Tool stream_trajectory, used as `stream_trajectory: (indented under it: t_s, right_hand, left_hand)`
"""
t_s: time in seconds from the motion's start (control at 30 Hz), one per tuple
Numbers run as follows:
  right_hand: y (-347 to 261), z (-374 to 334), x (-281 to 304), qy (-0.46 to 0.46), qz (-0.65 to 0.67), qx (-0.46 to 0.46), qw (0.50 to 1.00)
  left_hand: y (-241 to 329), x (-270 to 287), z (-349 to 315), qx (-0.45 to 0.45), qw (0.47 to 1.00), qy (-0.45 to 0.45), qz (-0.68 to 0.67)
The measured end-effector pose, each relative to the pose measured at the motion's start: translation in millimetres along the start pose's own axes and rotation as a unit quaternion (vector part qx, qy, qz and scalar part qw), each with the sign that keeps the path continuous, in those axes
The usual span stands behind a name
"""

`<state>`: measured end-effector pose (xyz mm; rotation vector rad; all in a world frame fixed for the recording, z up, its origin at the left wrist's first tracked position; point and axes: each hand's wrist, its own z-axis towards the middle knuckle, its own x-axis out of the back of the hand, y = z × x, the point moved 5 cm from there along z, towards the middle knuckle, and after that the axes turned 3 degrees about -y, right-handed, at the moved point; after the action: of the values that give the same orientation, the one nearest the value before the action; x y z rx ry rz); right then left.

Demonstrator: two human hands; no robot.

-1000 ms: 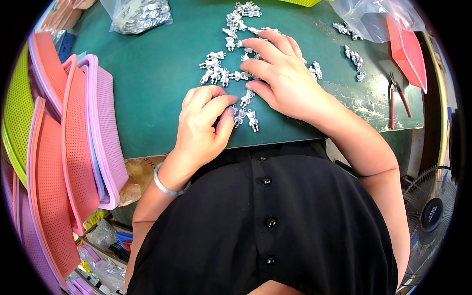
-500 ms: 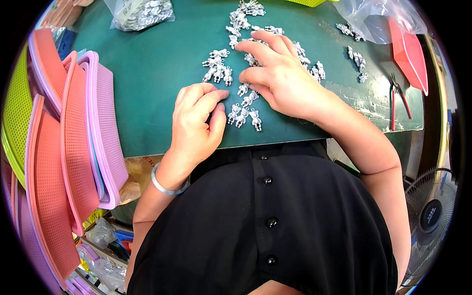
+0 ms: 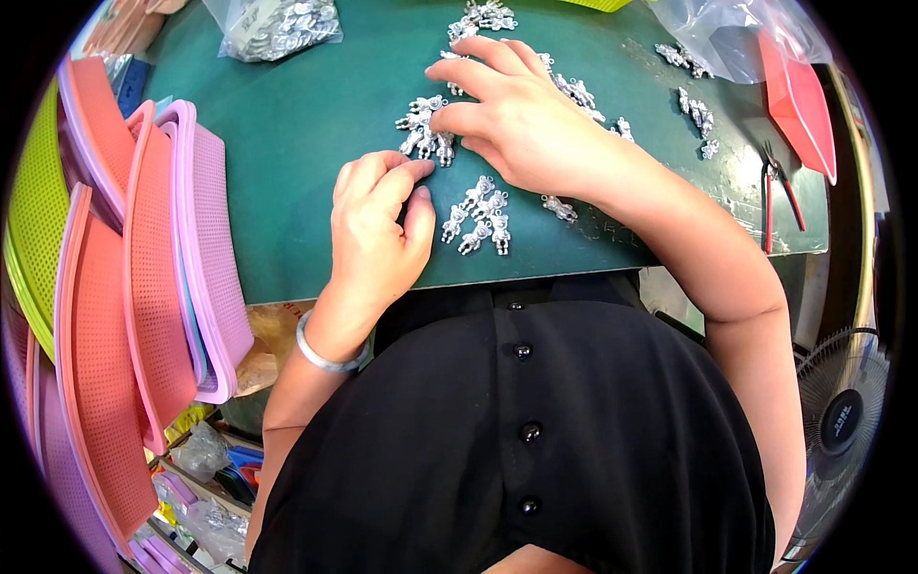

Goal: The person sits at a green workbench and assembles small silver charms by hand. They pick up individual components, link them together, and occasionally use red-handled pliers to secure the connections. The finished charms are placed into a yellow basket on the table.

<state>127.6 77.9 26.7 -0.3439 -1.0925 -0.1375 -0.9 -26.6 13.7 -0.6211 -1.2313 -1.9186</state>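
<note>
Small silver bear-shaped charms with loops lie in loose groups on the green table. My right hand (image 3: 521,120) reaches over the middle of them, fingers spread and slightly bent, its fingertips beside a cluster of bear charms (image 3: 421,124); some charms under it are hidden. My left hand (image 3: 381,225) rests just below that cluster, its fingers curled in and the thumb close to the forefinger; the inside of its grip is hidden. Right of the left hand lies a smaller group of bear charms (image 3: 478,215). A single bear charm (image 3: 558,209) lies below my right wrist.
Stacked pink, lilac and green perforated baskets (image 3: 206,249) crowd the left side. A clear bag of silver pieces (image 3: 287,29) sits at the far left. To the right are red-handled pliers (image 3: 770,196), a pink tray (image 3: 798,115), more charms (image 3: 698,113) and a fan (image 3: 841,421).
My right hand has moved left and slightly away from me. The near group now has more bear charms gathered together, and one charm shows below my right wrist. My left hand has barely shifted.
</note>
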Motion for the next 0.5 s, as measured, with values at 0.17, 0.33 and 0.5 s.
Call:
stream_trajectory:
  t_s: [0.17,0.33,0.5]
  right_hand:
    - [0.2,4.8,-3.7,-0.022,-0.008,0.013,1.000]
    - [2.0,4.7,-4.8,-0.034,0.010,0.008,0.999]
    - [3.3,5.4,-5.5,-0.041,0.015,0.012,0.999]
  left_hand:
    - [-0.9,0.0,0.3,0.006,1.000,-0.015,0.009]
    - [0.5,0.6,1.2,0.010,1.000,-0.011,0.006]
    - [2.0,-0.6,2.1,-0.009,1.000,-0.014,0.025]
